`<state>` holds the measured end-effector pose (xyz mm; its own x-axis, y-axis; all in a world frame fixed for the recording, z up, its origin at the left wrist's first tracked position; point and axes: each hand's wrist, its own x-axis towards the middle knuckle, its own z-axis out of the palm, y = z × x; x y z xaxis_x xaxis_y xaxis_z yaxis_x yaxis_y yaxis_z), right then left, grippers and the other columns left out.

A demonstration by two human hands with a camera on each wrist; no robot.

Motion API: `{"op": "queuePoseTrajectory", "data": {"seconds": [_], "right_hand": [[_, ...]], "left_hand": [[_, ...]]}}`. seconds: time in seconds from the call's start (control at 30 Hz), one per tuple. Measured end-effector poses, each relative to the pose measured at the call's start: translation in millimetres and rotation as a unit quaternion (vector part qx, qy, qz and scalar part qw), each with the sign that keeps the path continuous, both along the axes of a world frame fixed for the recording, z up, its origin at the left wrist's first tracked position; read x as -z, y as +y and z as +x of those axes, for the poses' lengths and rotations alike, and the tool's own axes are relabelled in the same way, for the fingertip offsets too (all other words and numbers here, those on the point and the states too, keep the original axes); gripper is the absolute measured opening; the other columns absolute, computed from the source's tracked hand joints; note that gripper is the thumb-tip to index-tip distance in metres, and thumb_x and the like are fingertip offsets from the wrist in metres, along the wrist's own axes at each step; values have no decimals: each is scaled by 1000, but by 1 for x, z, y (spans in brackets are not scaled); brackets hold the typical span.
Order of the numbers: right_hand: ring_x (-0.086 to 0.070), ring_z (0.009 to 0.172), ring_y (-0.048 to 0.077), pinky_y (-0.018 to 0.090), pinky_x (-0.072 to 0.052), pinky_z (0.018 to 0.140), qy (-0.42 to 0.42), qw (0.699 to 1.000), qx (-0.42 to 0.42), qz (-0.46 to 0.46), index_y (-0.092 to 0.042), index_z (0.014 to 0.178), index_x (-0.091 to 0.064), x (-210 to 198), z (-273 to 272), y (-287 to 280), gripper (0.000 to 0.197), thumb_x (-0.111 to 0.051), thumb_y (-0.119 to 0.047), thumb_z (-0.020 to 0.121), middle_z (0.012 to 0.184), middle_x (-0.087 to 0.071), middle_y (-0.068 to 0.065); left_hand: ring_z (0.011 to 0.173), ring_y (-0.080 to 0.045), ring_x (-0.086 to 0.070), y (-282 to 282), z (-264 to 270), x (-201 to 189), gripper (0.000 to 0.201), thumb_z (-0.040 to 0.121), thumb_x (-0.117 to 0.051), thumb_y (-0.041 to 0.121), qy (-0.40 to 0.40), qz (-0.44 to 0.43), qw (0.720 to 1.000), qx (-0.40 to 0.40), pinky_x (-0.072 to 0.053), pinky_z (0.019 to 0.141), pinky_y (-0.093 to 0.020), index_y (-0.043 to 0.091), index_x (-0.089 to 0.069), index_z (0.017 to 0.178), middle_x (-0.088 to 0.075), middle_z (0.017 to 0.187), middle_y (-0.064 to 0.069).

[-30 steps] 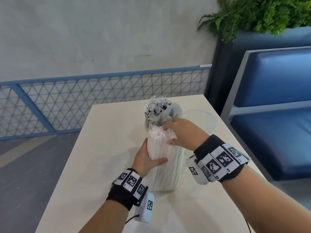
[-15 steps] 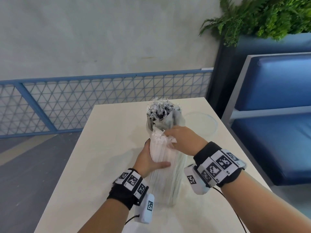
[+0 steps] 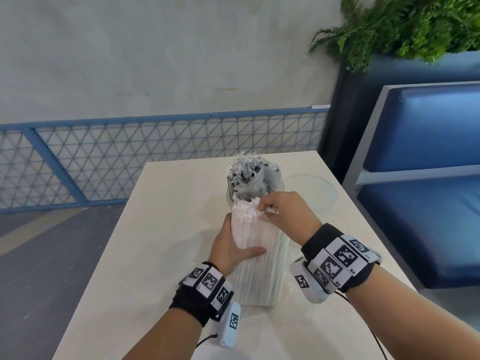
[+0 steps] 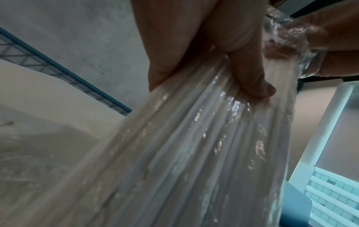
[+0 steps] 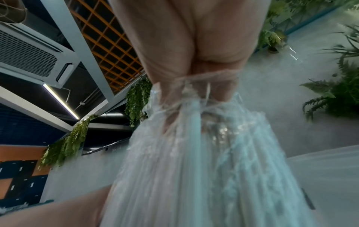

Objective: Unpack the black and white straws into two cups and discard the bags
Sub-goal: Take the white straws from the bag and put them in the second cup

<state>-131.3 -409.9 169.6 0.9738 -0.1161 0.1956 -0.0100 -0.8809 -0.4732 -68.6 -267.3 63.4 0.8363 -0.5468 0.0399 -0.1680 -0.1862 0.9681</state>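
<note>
A bundle of white straws (image 3: 259, 261) in a clear plastic bag stands upright on the cream table (image 3: 155, 229). My left hand (image 3: 233, 245) grips its upper left side, thumb across the front (image 4: 250, 73). At the top, my right hand (image 3: 283, 211) pinches the bag's torn clear edge (image 5: 200, 95). Behind stands a bundle of black straws (image 3: 249, 175) in clear wrapping, in what looks like a cup. A clear empty cup (image 3: 311, 190) sits at the right of it.
Crumpled clear plastic (image 3: 291, 287) lies on the table by the white bundle's base. A blue bench (image 3: 420, 203) stands to the right, a blue mesh railing (image 3: 130, 157) beyond the far edge, and a fern planter (image 3: 402, 29) at upper right.
My right hand shifted slightly to the right at the top of the white bundle, pulling the bag's edge. The left hand keeps its grip.
</note>
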Motion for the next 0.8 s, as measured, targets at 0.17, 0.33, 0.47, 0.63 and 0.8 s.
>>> {"op": "queuePoseTrajectory", "data": {"seconds": [0.17, 0.33, 0.47, 0.63, 0.8], "right_hand": [[-60, 82, 17, 4, -35, 63, -27, 999, 13, 29, -9, 87, -71, -2, 3, -2, 7, -65, -9, 82, 93, -72, 4], [-51, 74, 11, 5, -33, 64, -63, 997, 21, 40, -9, 84, -70, -20, 5, -9, 7, -68, -15, 81, 87, -71, 4], [-57, 76, 14, 5, -36, 70, -119, 991, 26, 56, -9, 81, -71, -39, 2, -12, 6, -69, -15, 80, 80, -69, 0], [-51, 90, 10, 19, -47, 80, -213, 973, 39, 81, -13, 102, -64, -30, -2, -4, 23, -69, -14, 79, 105, -58, 4], [-44, 97, 9, 6, -37, 88, -264, 946, 114, 151, -5, 115, -45, 17, -14, 22, 49, -72, -17, 77, 108, -39, -2]], "left_hand": [[101, 0, -60, 0, 3, -1, 80, 54, -90, 27, 5, -5, 1000, -11, -50, 89, -28, 30, -43, 119, -63, 109, 11], [106, 1, -58, 0, 1, -1, 82, 57, -89, 24, 8, -12, 1000, -9, -47, 90, -19, 33, -41, 122, -61, 115, 11], [99, 11, -58, 2, -1, -4, 77, 59, -88, 18, 6, -17, 1000, -1, -47, 82, -10, 40, -41, 116, -61, 113, 15], [103, 3, -60, 4, -2, -3, 73, 60, -87, 18, 13, -29, 999, -22, -49, 84, -17, 44, -42, 111, -62, 113, 13], [102, 7, -56, 1, -3, -2, 75, 59, -87, 20, 5, -39, 998, -48, -48, 86, -20, 43, -39, 113, -59, 113, 17]]}}
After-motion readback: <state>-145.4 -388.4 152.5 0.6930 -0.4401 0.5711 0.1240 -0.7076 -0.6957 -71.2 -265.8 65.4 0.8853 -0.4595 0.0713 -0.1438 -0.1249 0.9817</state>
